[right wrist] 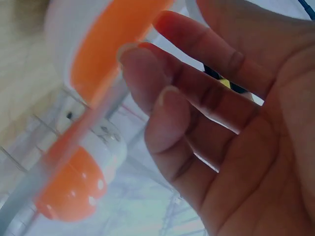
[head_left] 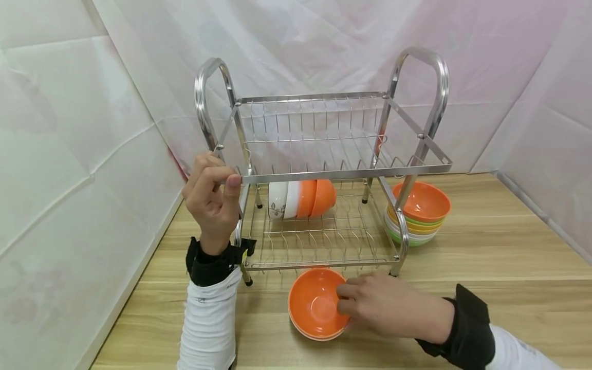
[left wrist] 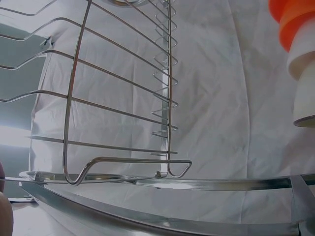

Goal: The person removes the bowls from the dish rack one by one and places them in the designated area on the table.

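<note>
A metal two-tier dish rack stands in the middle. My left hand holds its upper left front corner, fingers curled and thumb at the tray's end; in the left wrist view only a sliver of the fingers shows. In front of the rack lies a bowl, orange inside, with a second rim just under it. My right hand is at this bowl's right rim, fingers loosely bent. The right wrist view shows the fingers beside the bowl, without a visible pinch; the far rim is blurred.
On the lower tier, a row of white and orange bowls stands on edge. Right of the rack is a stack of several coloured bowls. White cloth hangs behind and at the sides of the wooden table.
</note>
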`<state>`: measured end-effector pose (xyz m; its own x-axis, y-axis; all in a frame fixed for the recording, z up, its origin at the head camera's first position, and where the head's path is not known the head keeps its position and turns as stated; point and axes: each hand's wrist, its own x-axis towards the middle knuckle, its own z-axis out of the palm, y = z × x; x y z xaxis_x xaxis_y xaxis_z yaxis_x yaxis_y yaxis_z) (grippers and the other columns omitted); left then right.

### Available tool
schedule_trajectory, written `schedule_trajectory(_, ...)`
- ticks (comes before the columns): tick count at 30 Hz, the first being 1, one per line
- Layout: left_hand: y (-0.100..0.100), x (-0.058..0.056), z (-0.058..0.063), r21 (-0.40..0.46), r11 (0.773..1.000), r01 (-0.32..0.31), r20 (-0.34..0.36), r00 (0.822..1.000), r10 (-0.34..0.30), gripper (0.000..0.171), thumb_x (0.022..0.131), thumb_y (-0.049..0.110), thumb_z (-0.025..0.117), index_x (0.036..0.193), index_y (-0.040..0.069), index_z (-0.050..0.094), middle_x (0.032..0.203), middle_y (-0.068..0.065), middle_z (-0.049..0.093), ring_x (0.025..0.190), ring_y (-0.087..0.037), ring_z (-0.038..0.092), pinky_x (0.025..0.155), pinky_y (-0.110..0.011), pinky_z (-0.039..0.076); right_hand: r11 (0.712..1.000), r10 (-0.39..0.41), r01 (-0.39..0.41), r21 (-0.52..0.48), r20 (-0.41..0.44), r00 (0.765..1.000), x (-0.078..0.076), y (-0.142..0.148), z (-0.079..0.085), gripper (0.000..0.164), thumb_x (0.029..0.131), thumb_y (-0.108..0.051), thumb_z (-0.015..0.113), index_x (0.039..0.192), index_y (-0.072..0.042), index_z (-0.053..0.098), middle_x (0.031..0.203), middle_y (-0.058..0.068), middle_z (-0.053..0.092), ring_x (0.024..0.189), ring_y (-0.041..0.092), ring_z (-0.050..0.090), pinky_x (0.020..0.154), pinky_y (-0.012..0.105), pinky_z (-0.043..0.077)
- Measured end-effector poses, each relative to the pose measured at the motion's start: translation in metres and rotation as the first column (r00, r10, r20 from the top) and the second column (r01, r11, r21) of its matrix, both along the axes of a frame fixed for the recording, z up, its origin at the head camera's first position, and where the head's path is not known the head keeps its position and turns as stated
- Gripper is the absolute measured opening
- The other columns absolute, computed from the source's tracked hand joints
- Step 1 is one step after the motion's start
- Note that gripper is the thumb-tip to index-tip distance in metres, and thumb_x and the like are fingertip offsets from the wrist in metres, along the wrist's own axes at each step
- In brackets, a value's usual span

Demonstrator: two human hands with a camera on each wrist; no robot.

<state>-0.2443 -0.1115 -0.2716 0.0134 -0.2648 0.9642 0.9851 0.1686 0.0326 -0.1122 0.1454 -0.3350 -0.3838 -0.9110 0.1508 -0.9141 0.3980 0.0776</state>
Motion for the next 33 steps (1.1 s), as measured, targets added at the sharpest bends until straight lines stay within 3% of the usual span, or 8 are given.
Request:
schedule_trajectory(4, 0.000, 0.000, -0.001, 0.001, 1.000, -0.004, 0.005, 1.000, 0.004, 0.051, 0.093, 0.038, 0.063, 0.064, -0.002, 0.051, 0.059, -0.011, 0.034, 0.056, -0.024, 0.029, 0.061, -0.025, 0.022, 0.999, -0.030, 0.028, -0.029, -0.082, 0.996, -0.014, -0.004, 0.017, 0.019, 0.082, -0.029, 0.076, 0.085, -0.016, 0.062, 0.080, -0.008, 0.049, 0.065, 0.007, 0.046, 0.053, 0.018, 0.040)
schedule_trajectory(10, 0.001, 0.001, -0.002, -0.005, 1.000, -0.005, -0.001, 1.000, 0.005, 0.049, 0.093, 0.037, 0.063, 0.064, -0.001, 0.051, 0.060, -0.010, 0.033, 0.056, -0.023, 0.029, 0.061, -0.025, 0.022, 0.976, -0.215, 0.216, -0.013, -0.133, 0.967, -0.048, -0.003, 0.037, 0.022, 0.084, -0.028, 0.075, 0.089, -0.012, 0.060, 0.083, -0.003, 0.048, 0.064, 0.011, 0.047, 0.053, 0.022, 0.043)
schedule_trajectory(13, 0.001, 0.001, -0.003, -0.011, 1.000, -0.007, -0.007, 1.000, 0.006, 0.049, 0.093, 0.037, 0.063, 0.065, -0.001, 0.051, 0.060, -0.010, 0.034, 0.055, -0.024, 0.029, 0.060, -0.025, 0.022, 0.964, -0.261, 0.265, -0.001, -0.153, 0.953, -0.060, -0.004, 0.042, 0.024, 0.085, -0.027, 0.075, 0.094, -0.011, 0.059, 0.085, -0.001, 0.048, 0.064, 0.013, 0.046, 0.054, 0.024, 0.043)
schedule_trajectory(17, 0.001, 0.000, -0.001, -0.005, 1.000, -0.004, -0.013, 1.000, 0.004, 0.050, 0.093, 0.037, 0.063, 0.064, -0.001, 0.051, 0.059, -0.010, 0.033, 0.055, -0.023, 0.029, 0.060, -0.025, 0.022, 0.969, -0.238, 0.247, 0.010, -0.224, 0.945, -0.072, -0.011, 0.047, 0.030, 0.082, -0.026, 0.077, 0.098, -0.010, 0.059, 0.084, 0.001, 0.047, 0.060, 0.015, 0.045, 0.048, 0.024, 0.042)
schedule_trajectory(20, 0.000, 0.001, 0.000, -0.004, 1.000, -0.004, -0.015, 1.000, 0.004, 0.050, 0.093, 0.038, 0.063, 0.064, -0.001, 0.051, 0.059, -0.010, 0.033, 0.055, -0.023, 0.029, 0.060, -0.025, 0.022, 0.973, -0.213, 0.231, 0.018, -0.323, 0.922, -0.080, -0.017, 0.049, 0.033, 0.079, -0.024, 0.080, 0.098, -0.008, 0.059, 0.084, 0.003, 0.047, 0.058, 0.016, 0.044, 0.046, 0.025, 0.043)
schedule_trajectory(23, 0.000, 0.001, 0.000, -0.013, 1.000, -0.010, -0.014, 1.000, 0.010, 0.049, 0.093, 0.037, 0.063, 0.065, -0.001, 0.051, 0.060, -0.010, 0.033, 0.055, -0.024, 0.029, 0.060, -0.025, 0.022, 0.975, -0.196, 0.221, 0.023, -0.387, 0.901, -0.087, -0.022, 0.050, 0.022, 0.082, -0.010, 0.076, 0.095, -0.006, 0.058, 0.085, 0.005, 0.047, 0.057, 0.017, 0.043, 0.045, 0.025, 0.042)
schedule_trajectory(28, -0.001, 0.002, 0.001, -0.021, 0.999, -0.024, -0.013, 1.000, 0.024, 0.049, 0.094, 0.037, 0.062, 0.065, -0.001, 0.051, 0.060, -0.010, 0.034, 0.055, -0.024, 0.030, 0.059, -0.025, 0.021, 0.978, -0.177, 0.205, 0.023, -0.418, 0.891, -0.105, -0.030, 0.048, 0.018, 0.083, 0.011, 0.063, 0.090, -0.003, 0.054, 0.087, 0.007, 0.043, 0.057, 0.017, 0.034, 0.041, 0.023, 0.033)
schedule_trajectory(33, 0.000, 0.002, 0.002, -0.020, 0.999, -0.036, -0.015, 0.999, 0.036, 0.049, 0.094, 0.038, 0.061, 0.065, -0.001, 0.051, 0.060, -0.010, 0.033, 0.055, -0.024, 0.029, 0.058, -0.026, 0.020, 0.979, -0.155, 0.202, 0.029, -0.537, 0.829, -0.126, -0.031, 0.038, 0.016, 0.085, 0.011, 0.061, 0.087, -0.003, 0.053, 0.093, 0.010, 0.046, 0.056, 0.015, 0.021, 0.037, 0.023, 0.031)
